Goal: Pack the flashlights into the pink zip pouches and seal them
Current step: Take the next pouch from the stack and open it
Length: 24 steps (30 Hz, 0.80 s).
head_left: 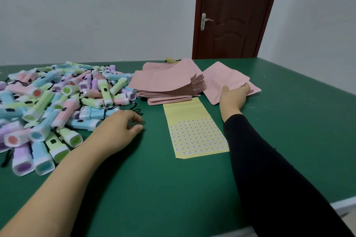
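Plain white painted walls (96, 15), dark brown panelled wooden door (231, 15) with silver lever handle (204, 21) straight beyond the grip, flat green-topped table (173, 188) under it, even soft light.

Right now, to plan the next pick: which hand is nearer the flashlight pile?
Left. The left hand sits at the right edge of the flashlight pile; the right hand holds a loose pink pouch, beyond the sticker sheet.

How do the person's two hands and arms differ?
The left hand is loosely curled beside the flashlights, holding nothing; the right hand pinches a pink pouch. The left arm is bare; the right wears a black sleeve. Both reach over the green table.
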{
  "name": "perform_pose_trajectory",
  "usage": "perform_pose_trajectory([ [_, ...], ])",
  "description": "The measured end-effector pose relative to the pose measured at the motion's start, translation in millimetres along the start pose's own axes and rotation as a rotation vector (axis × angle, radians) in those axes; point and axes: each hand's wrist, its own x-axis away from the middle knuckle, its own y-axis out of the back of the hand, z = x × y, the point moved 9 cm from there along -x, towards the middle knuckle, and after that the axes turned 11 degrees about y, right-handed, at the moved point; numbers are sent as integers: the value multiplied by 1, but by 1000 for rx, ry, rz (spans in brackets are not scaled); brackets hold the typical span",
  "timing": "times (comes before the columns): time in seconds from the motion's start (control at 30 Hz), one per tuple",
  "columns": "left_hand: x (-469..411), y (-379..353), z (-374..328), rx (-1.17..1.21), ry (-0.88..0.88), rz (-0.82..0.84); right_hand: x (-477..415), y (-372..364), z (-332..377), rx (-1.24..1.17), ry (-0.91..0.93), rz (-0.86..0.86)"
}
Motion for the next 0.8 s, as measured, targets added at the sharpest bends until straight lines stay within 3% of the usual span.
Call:
perform_pose_trajectory([
  [0.1, 1, -1, -1, -7, -7, 8, 1, 11, 6, 190, 58, -65],
  [0.2, 1, -2, -3, -25, -16, 18, 4, 8, 36, 542, 318, -73],
  [0.33, 0, -4, -3, -53, -23, 20, 24, -50, 45, 961, 615, 343],
  [0.47, 0, -5, -2, -63, -20, 32, 36, -69, 26, 1147, 619, 579],
  [0.8, -1, -7, -2, -75, -25, 35, 31, -72, 16, 1278, 543, 701],
])
